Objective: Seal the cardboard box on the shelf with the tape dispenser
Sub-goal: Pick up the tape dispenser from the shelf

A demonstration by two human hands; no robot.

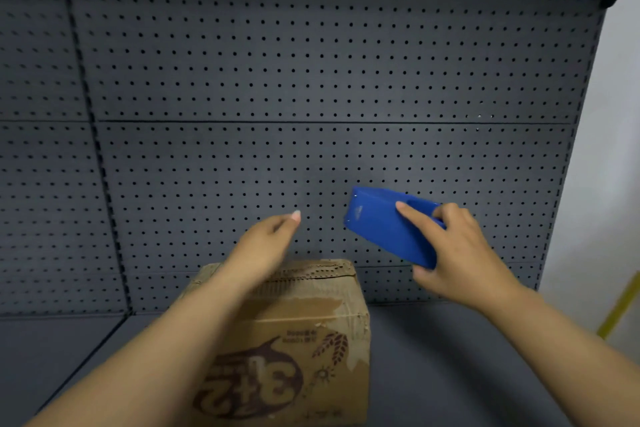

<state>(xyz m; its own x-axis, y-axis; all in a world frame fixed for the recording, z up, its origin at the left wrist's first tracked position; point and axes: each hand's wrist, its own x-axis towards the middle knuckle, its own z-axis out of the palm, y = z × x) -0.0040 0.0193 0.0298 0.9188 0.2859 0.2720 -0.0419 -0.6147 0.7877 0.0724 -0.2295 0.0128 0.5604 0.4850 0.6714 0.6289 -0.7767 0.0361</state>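
Note:
A brown cardboard box (304,333) with dark printed graphics stands on the grey shelf (450,357), low in the middle of the view. Its top flaps look folded down. My right hand (457,253) grips a blue tape dispenser (384,224) and holds it in the air, above and to the right of the box. My left hand (266,243) hovers over the box's top left part with fingers pinched together at the tips. I cannot tell whether a strip of tape runs between my two hands. My left forearm hides part of the box's front.
A dark grey pegboard back panel (311,80) rises behind the shelf. A vertical slotted upright (93,149) divides the panels on the left. A pale wall (613,149) and a yellow strip (620,308) lie at the right, past the shelf's end.

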